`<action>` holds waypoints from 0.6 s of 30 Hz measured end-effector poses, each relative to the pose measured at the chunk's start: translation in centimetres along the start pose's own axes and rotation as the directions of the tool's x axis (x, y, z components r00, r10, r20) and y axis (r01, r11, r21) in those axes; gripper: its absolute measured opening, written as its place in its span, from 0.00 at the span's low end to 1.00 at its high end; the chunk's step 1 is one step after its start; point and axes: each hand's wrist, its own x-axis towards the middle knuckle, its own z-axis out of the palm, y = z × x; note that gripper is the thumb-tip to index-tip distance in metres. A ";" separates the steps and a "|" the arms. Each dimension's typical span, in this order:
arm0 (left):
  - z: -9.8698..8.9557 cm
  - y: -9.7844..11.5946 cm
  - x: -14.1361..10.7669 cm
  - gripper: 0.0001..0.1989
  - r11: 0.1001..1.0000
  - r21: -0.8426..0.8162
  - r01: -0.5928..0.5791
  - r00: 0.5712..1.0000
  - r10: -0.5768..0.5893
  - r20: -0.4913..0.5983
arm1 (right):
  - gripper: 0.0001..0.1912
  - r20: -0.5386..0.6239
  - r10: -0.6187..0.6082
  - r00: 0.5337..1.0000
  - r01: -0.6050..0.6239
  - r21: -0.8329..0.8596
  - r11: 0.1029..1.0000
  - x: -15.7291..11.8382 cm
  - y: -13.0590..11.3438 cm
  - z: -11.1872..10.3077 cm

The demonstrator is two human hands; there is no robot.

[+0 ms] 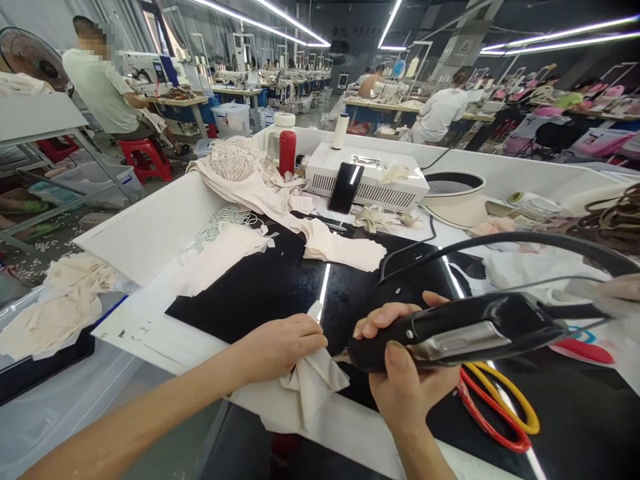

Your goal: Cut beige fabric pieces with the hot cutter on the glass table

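Pinching a folded cream cloth piece (pixel 314 390) over the near edge of the white desk (pixel 160 337) with the left hand (pixel 287 343) — clasping a glossy black corded tool (pixel 480 327) in the right hand (pixel 407 380); apparently working mid-piece, leaving unclear, finished or waiting, the flat cream fabric stacks (pixel 220 259) beyond.

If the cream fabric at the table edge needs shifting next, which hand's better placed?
Probably the left hand: its fingers grip the cream fabric. The right hand is wrapped around the black handheld tool, so it would likely need freeing first.
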 end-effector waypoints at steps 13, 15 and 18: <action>-0.9 -0.6 -1.4 0.26 1.000 -0.025 0.011 1.000 -0.010 0.010 | 0.27 0.000 -0.013 1.000 0.013 0.032 0.999 -0.1 0.0 0.6; -0.9 -0.4 -1.5 0.28 1.000 0.021 0.001 0.999 -0.002 0.034 | 0.27 -0.004 -0.019 1.000 0.019 0.028 0.999 -0.1 -0.1 0.7; -0.9 -0.1 -1.7 0.30 0.993 0.116 -0.035 0.997 0.027 0.066 | 0.27 -0.008 -0.033 0.999 0.033 0.022 0.999 0.0 -0.1 0.7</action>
